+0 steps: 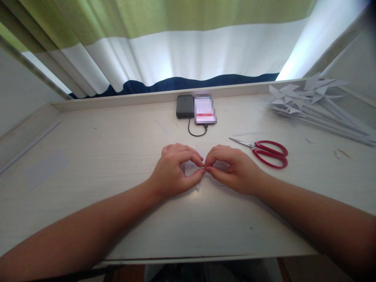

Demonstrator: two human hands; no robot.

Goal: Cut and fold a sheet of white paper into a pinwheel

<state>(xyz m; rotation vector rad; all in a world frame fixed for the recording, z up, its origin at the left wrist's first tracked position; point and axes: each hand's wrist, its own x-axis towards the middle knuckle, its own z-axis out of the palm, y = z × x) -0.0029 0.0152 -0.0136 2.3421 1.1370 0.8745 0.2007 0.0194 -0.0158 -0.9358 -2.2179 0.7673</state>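
Over the middle of the desk, my left hand [174,171] and my right hand [238,168] meet fingertip to fingertip. Each has its thumb and index finger closed in a pinch on a white piece of paper [190,169]. Parts of the paper show behind and below the fingers, and its full shape is hidden. What exactly lies at the pinch point is too small to make out. Just beyond my right hand lie scissors [253,145] with red handles, their blades pointing left.
A dark power bank [185,106] stands beside a phone [205,109], joined by a short black cable [196,135]. At the back right lie several white paper pinwheels [305,96] on paper sticks. A pale paper sheet [47,168] rests at left. Curtains [176,51] hang behind the desk.
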